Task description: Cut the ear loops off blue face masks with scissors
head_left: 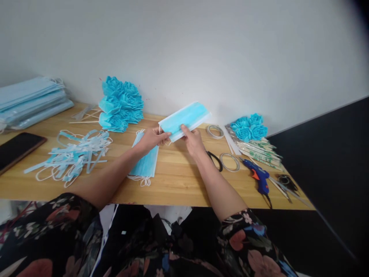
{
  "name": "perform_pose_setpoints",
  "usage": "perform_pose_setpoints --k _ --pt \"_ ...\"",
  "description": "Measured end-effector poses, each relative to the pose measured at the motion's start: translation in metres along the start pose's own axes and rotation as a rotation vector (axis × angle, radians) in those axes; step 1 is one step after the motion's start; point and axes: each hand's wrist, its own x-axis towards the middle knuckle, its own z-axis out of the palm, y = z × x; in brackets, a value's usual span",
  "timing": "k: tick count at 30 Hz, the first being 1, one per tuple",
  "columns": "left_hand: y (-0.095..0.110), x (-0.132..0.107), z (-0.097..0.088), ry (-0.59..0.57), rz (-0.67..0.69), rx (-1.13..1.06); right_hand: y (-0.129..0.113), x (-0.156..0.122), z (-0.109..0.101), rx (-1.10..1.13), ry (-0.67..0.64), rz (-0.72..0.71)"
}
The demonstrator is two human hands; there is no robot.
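A blue face mask (186,117) with white edges is held up above the table, tilted so its right end is higher. My left hand (152,140) pinches its lower left corner between thumb and fingers. My right hand (193,141) grips the lower edge, thumb on the front and fingers hidden behind. Below my left forearm lies a small stack of blue masks (147,163) with white ear loops bunched at its near end. Farther left sits a tangled heap of cut mask strips and loops (76,154).
Blue flowers (121,104) stand at the wall, and more flowers (249,127) rest on wrapped sticks (263,152) at right. Near my right arm are black-handled scissors (216,161), tape rolls (230,162) and a glue gun (261,177). A phone (19,148) and packed masks (31,102) lie left.
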Motion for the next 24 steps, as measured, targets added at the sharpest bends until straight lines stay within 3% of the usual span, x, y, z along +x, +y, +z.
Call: perform_pose_setpoints --k 4,11,14,20,24 --pt "0.0 0.001 0.0 0.009 -0.014 0.004 0.001 -0.004 0.002 -0.1 -0.023 0.006" --pt "0.002 -0.001 -0.001 -0.052 0.009 -0.005 -0.008 0.001 -0.002 -0.005 0.117 -0.071" --pt "-0.002 0.001 -0.003 -0.095 0.046 -0.049 -0.009 0.001 -0.003 0.005 0.111 -0.083" --pt "-0.011 0.006 -0.005 0.004 0.069 -0.185 -0.004 0.0 -0.002 -0.008 0.097 -0.047" --pt "-0.008 0.004 -0.005 -0.053 0.008 -0.099 -0.003 0.0 0.0 -0.014 0.073 -0.029"
